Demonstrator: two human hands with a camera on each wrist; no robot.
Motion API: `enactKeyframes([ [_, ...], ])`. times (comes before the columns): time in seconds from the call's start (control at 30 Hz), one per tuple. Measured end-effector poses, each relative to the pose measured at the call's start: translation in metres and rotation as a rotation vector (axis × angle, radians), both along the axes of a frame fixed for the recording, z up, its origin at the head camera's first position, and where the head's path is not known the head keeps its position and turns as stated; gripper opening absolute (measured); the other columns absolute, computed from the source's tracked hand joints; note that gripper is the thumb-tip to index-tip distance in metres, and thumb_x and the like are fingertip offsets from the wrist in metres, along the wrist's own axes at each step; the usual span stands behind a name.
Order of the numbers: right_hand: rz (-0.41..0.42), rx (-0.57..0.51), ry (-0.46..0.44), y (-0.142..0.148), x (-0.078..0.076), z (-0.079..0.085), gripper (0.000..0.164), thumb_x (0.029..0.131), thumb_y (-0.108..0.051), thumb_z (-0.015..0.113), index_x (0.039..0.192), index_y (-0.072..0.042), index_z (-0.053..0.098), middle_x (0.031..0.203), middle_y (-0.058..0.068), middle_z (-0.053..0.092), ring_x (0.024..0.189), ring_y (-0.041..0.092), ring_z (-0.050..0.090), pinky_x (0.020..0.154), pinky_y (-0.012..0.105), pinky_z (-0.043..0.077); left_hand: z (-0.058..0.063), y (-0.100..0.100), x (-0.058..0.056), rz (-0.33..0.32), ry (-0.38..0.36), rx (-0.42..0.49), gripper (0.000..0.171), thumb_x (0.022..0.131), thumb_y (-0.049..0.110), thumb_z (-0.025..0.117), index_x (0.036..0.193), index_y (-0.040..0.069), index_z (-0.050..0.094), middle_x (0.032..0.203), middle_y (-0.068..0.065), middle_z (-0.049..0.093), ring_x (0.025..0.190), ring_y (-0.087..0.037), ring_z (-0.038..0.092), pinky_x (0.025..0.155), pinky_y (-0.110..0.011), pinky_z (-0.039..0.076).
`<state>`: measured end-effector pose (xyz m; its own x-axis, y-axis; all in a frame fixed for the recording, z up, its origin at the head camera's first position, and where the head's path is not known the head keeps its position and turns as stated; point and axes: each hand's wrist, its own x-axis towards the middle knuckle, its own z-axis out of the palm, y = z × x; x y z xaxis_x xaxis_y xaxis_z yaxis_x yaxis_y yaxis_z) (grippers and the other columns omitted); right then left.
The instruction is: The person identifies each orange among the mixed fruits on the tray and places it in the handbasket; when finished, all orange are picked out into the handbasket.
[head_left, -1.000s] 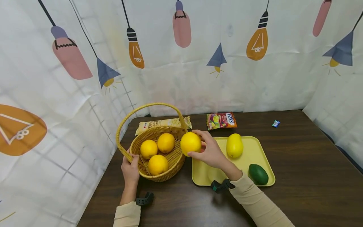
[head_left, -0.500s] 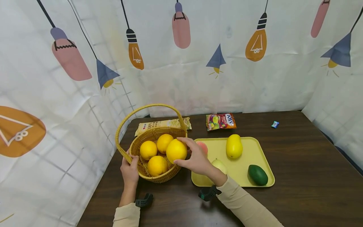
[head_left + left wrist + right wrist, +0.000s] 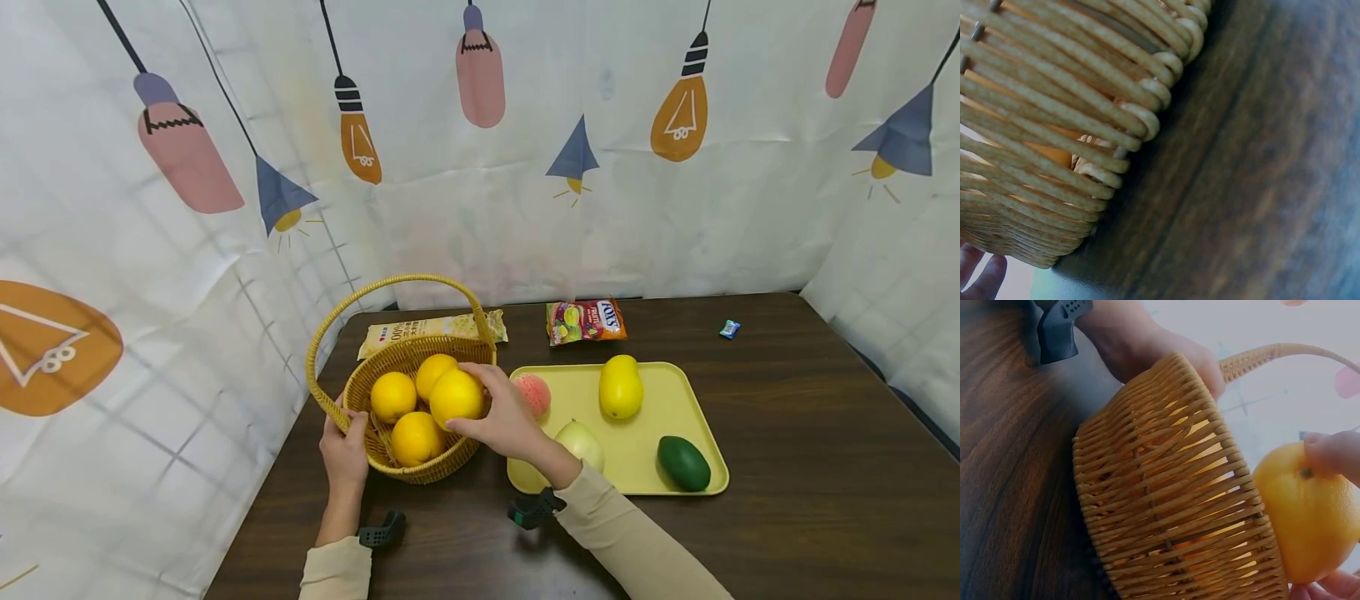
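A yellow wicker basket (image 3: 450,462) with a tall arched handle stands on the left of the table, holding three oranges, one of them (image 3: 393,397) at its left side. My left hand (image 3: 345,450) grips the basket's left rim at the foot of the handle. Over the basket's right side, my right hand (image 3: 504,412) holds another orange (image 3: 457,398) between thumb and fingers. In the right wrist view that held orange (image 3: 1304,512) appears beside the rim, with a thumb or finger near its stem end. Only fingertips (image 3: 988,278) of my left hand show in the left wrist view.
Right of the basket lies a yellow tray (image 3: 645,475) with a pink peach (image 3: 534,395), a pale green pear (image 3: 581,444), a yellow papaya-like fruit (image 3: 620,387) and a green avocado (image 3: 683,463). Behind are a long cream packet (image 3: 420,330), a red snack bag (image 3: 586,322) and a small blue wrapper (image 3: 729,329).
My right hand has carried the orange leftward and slightly down, from beside the tray to over the basket. The peach and pear have come into sight. My left hand stays on the rim.
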<state>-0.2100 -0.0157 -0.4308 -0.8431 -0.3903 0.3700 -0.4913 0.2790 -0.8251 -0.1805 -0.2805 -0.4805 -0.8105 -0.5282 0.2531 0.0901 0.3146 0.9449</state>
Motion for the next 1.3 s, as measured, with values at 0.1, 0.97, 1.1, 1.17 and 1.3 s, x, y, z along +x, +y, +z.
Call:
enactKeyframes([
  [0.1,-0.023,0.039,0.010,-0.003,-0.001,-0.001,0.078,0.076,-0.039,0.083,0.142,-0.018,0.049,0.137,0.004,0.048,0.107,0.020,0.055,0.084,0.039,0.049,0.000,0.000,0.000,0.001,0.005,0.000,0.040,0.098,0.023,0.053,0.137,0.011,0.054,0.133,-0.015,0.055,0.096,-0.021,0.047,0.070,-0.022,0.037],
  [0.97,-0.039,0.392,0.024,-0.016,-0.010,-0.001,0.081,0.073,-0.049,0.080,0.142,-0.019,0.050,0.137,0.004,0.052,0.110,0.023,0.057,0.087,0.040,0.049,0.001,0.003,0.000,-0.007,0.045,-0.003,0.020,0.098,0.016,0.052,0.092,-0.003,0.050,0.146,-0.007,0.047,0.106,-0.020,0.047,0.066,-0.022,0.036],
  [1.1,-0.021,0.398,0.012,-0.015,-0.012,0.000,0.082,0.074,-0.050,0.080,0.142,-0.017,0.049,0.138,0.004,0.052,0.112,0.022,0.056,0.089,0.040,0.049,0.000,0.002,0.000,-0.018,0.048,0.003,0.021,0.098,0.016,0.052,0.091,-0.003,0.049,0.147,-0.008,0.046,0.115,-0.024,0.048,0.069,-0.021,0.037],
  [1.17,-0.010,0.409,0.003,-0.015,-0.012,0.000,0.082,0.074,-0.049,0.080,0.142,-0.016,0.048,0.139,0.005,0.052,0.113,0.022,0.056,0.090,0.041,0.048,0.000,0.002,0.000,-0.018,0.048,-0.001,0.021,0.098,0.016,0.053,0.091,-0.003,0.050,0.147,-0.008,0.046,0.119,-0.025,0.048,0.070,-0.020,0.038],
  [1.3,0.003,0.430,-0.009,-0.014,-0.012,0.002,0.082,0.075,-0.048,0.080,0.144,-0.017,0.047,0.140,0.004,0.050,0.115,0.022,0.055,0.092,0.041,0.047,0.001,0.002,0.000,-0.010,0.046,-0.006,0.020,0.098,0.016,0.053,0.092,-0.002,0.050,0.147,-0.008,0.047,0.119,-0.025,0.048,0.072,-0.018,0.038],
])
